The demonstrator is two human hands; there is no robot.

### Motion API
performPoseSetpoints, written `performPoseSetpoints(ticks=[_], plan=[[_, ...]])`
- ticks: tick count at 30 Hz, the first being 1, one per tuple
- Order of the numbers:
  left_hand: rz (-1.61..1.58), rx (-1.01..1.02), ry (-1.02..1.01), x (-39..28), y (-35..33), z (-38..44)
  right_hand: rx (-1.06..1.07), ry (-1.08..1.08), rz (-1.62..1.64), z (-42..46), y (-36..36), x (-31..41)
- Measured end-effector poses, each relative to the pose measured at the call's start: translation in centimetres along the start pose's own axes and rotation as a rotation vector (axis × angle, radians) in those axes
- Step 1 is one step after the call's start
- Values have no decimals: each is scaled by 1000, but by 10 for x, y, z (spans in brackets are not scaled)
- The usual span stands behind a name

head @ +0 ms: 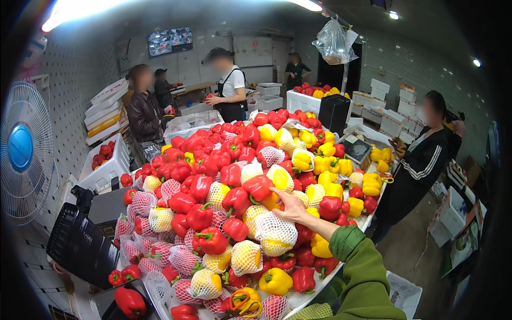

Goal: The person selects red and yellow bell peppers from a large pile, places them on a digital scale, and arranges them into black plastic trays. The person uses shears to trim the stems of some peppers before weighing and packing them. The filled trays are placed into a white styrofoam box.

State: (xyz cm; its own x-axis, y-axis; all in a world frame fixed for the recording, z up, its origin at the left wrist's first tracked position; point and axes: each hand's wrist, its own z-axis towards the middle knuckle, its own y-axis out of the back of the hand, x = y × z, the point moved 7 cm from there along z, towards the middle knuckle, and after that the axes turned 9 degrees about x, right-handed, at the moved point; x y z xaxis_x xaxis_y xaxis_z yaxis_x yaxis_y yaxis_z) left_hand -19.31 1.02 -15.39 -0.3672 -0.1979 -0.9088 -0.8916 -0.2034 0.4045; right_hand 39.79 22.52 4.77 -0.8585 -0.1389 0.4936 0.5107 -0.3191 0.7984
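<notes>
My right hand (291,206), in a green sleeve, reaches over a large heap of bell peppers. Its index fingertip meets the right side of a red bell pepper (257,187). Thumb and index finger are spread, with part of a yellow bell pepper (270,201) showing between them. Just below the thumb lies a yellow pepper in a white foam net (277,232). Another netted yellow pepper (281,178) sits above the hand. Bare red peppers and netted peppers surround it. My left hand is out of view.
Orange-and-yellow-handled scissors (243,304) lie at the near edge. A black crate (82,244) and a metal tray (105,302) stand left, near a fan (26,152). A co-worker (424,164) stands right beside a scale (357,151); others stand behind the heap. A plastic bag (335,43) hangs above.
</notes>
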Motion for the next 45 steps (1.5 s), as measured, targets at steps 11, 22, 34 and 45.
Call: performPoseSetpoints(ticks=[11,22,34,45], plan=[[-30,12,67,-24,-1,-5,-6,7,11,0,0,2],[-31,-39,1,-4,-1,-3,-1,3,11,0,0,1],[-34,-59,-19,2,-1,-2,0,5,23,0,-2,0],[34,-47,-76,-14,1,-1,2,-21,19,-1,-1,-1]])
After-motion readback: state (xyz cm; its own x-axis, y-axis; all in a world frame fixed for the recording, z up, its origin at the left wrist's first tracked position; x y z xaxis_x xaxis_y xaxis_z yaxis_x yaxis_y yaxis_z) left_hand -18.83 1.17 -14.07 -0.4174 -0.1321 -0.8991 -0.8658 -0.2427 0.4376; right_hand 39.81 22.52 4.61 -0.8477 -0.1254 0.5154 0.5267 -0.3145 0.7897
